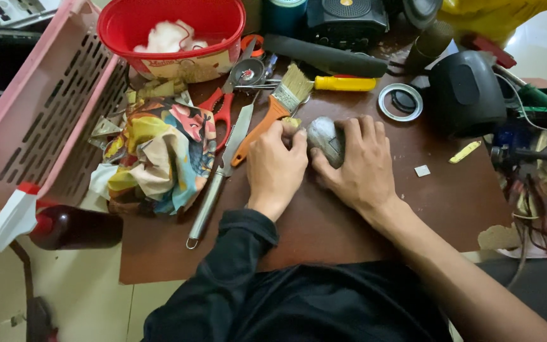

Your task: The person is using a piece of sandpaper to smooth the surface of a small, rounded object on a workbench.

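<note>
**A:** With both hands at frame centre, what is being gripped?

**B:** A grey rounded metal object is cupped by the right hand, fingers curled over its top and right side. It is rested on the brown bench. The left hand is clenched, fingertips pinched against the object's left edge. What is pinched there cannot be made out.

**A:** Adjacent items?

**B:** An orange-handled paintbrush is laid just above the left hand, bristles pointed to upper right. A long metal file is set left of it, running diagonally. Red-handled scissors are seen above that. A crumpled patterned cloth is bunched at centre left, beside a pink slatted crate. A red basket with white wadding is placed at upper centre-left. A yellow-handled tool and a ring-shaped part are found above the right hand, well apart from it.
</note>
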